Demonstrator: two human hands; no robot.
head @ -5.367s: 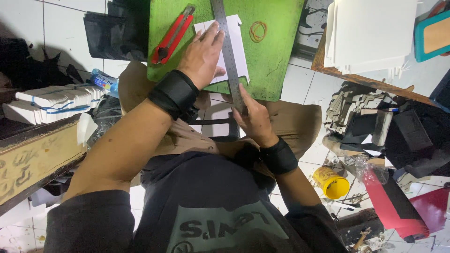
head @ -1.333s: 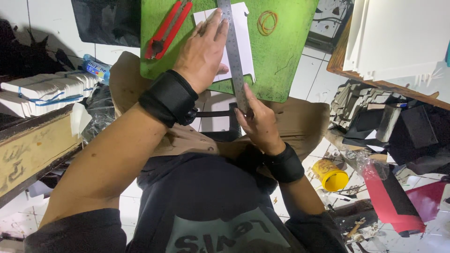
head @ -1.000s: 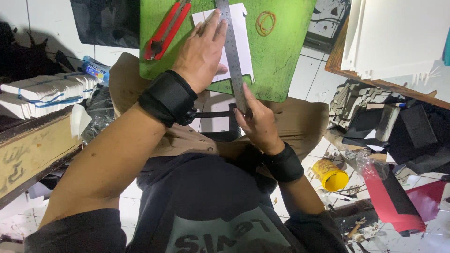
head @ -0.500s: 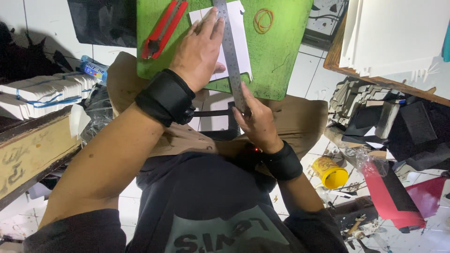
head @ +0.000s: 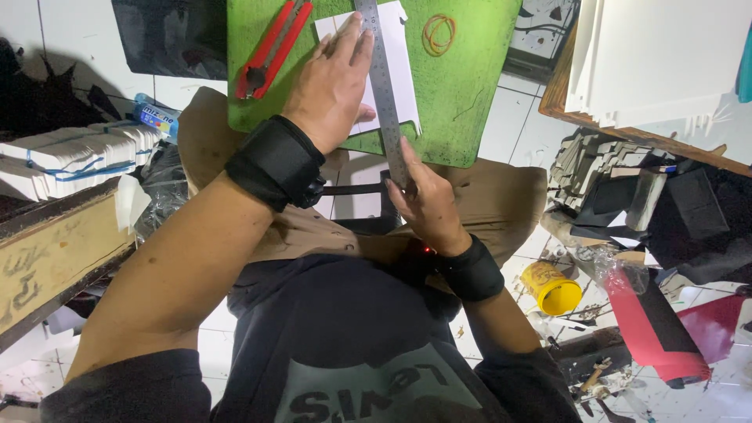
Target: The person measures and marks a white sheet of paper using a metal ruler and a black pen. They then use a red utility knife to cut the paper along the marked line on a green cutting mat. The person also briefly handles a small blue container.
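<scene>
Steel ruler (head: 382, 82) lies lengthwise across white card (head: 398, 70) on green cutting mat (head: 470, 86). Left hand (head: 333, 82) presses flat on card and ruler, fingers spread; right hand (head: 427, 204) has its grip pinched on ruler's near end. Red utility knife (head: 270, 51) rests left of card.

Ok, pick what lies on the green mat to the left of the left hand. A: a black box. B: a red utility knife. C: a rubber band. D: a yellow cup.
B: the red utility knife lies on the green mat beside the left hand; the rubber band lies right of the ruler.
</scene>
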